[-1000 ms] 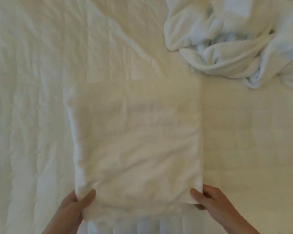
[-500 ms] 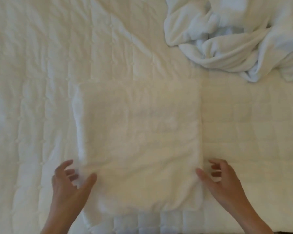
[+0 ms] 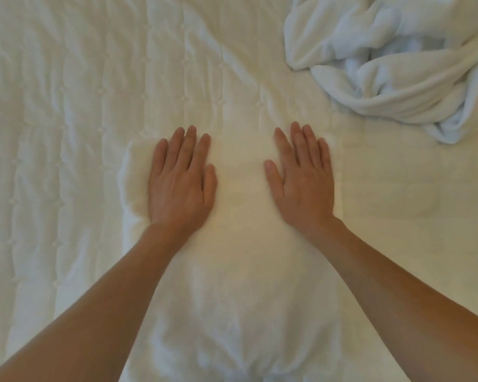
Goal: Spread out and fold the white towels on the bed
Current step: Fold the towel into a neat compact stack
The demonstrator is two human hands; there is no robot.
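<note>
1. Both hands lay flat and grasped nothing. The left hand and the right hand pressed palm-down, fingers straight and pointing to the far side, with a bare strip of cloth between them.
2. Under the palms was the folded towel, a pale rectangle on the bed. The hands rested on its far part, the left hand close to its left edge and the right hand close to its right edge. Its near end ran between the forearms to the bottom of the view.
3. Judged from this, the step in hand was smoothing and flattening a fold already made, not spreading.
4. The next move would likely call for pinching an edge or two corners and carrying them over for another fold, or else for setting this towel aside. The view did not settle which.
5. At the far right, well apart from both hands, lay a crumpled heap of white towels, unfolded, so much of the task appeared left.
6. The quilted bedcover stretched away to the left.
</note>
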